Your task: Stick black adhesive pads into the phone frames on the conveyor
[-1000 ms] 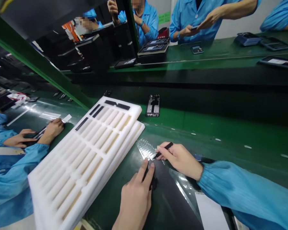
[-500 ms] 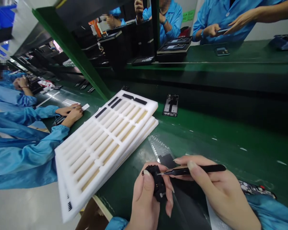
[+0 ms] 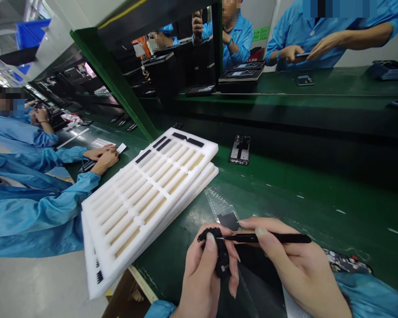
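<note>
My left hand (image 3: 204, 269) is closed around a small black molded part (image 3: 223, 260), with the thumb pressed on its upper face. Between the thumb and fingers of my right hand (image 3: 295, 260) is a pair of black tweezers (image 3: 268, 238). Their thin tip meets the black part close to my left thumb; whether it grips anything there is too small to tell. Behind my hands lies a clear plastic sheet (image 3: 215, 198) with a dark patch. Partly covered by my right wrist is a circuit board (image 3: 346, 261) with a red spot.
Stacked white foam trays (image 3: 142, 176) with slots and a few black strips stand to the left. An opened phone frame (image 3: 239, 150) lies further back on the green bench (image 3: 285, 176). A co-worker's hands (image 3: 104, 158) work at the left; a green post (image 3: 116, 84) rises behind the trays.
The view has shifted slightly, so the surroundings sit a little differently. My left thumb has moved a bit across the black part, and the tweezers lie flatter, their tip still at it.
</note>
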The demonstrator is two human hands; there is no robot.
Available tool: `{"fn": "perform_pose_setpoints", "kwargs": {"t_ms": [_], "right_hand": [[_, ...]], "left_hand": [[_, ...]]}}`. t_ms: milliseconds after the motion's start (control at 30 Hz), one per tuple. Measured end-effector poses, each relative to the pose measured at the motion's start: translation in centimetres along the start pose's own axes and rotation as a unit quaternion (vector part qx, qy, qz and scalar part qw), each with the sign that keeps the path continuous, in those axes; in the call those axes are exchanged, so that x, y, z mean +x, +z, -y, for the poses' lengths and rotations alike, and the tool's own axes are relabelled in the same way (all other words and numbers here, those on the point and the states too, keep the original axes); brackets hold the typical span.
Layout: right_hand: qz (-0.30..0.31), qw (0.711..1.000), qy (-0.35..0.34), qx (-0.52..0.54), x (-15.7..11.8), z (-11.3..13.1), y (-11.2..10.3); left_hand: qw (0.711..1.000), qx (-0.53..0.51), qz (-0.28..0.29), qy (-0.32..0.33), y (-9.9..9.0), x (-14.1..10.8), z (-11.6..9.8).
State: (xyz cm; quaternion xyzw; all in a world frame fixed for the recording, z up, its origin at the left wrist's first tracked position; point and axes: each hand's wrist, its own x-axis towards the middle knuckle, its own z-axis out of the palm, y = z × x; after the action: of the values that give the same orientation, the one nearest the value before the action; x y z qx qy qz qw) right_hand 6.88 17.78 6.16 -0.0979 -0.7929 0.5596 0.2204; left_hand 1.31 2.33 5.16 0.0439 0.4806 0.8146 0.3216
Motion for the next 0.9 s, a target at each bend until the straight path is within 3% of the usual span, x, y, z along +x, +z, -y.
{"fn": "perform_pose_setpoints", "kwargs": {"t_ms": [200, 333, 433, 467, 500, 567, 633, 833, 900], "right_hand": [[-0.022, 1.0, -0.014, 0.0, 0.2, 0.2, -0.3], [-0.143, 0.984, 0.078, 0.072, 2.6, -2.0, -4.7], [-0.199, 0.956, 0.17, 0.13, 3.4, -5.4, -8.6], [-0.189, 0.954, 0.192, 0.131, 3.2, -6.6, -9.5], [-0.171, 0.954, 0.209, 0.128, 2.9, -7.6, -10.1], [-0.126, 0.958, 0.226, 0.121, 2.0, -9.1, -10.4], [-0.092, 0.963, 0.226, 0.117, 1.3, -9.7, -10.0], [-0.025, 0.972, 0.21, 0.107, 0.7, -10.0, -8.7], [-0.009, 0.974, 0.204, 0.1, 0.5, -10.3, -8.5]], "left_hand": [[0.999, -0.015, -0.028, -0.003, 0.5, 0.5, 0.2], [0.992, 0.032, -0.123, 0.021, 0.5, 1.5, -0.7], [0.971, 0.216, -0.105, 0.022, 0.1, 3.2, -1.2], [0.944, 0.324, -0.061, 0.035, 0.1, 3.8, -1.1], [0.896, 0.441, -0.003, 0.059, 0.1, 4.5, -0.9], [0.758, 0.628, 0.125, 0.125, 0.4, 5.8, -0.1], [0.641, 0.715, 0.214, 0.177, 0.9, 6.9, 1.1], [0.479, 0.811, 0.268, 0.2, 1.4, 7.4, 4.1], [0.407, 0.841, 0.274, 0.227, 1.1, 7.1, 4.4]]}}
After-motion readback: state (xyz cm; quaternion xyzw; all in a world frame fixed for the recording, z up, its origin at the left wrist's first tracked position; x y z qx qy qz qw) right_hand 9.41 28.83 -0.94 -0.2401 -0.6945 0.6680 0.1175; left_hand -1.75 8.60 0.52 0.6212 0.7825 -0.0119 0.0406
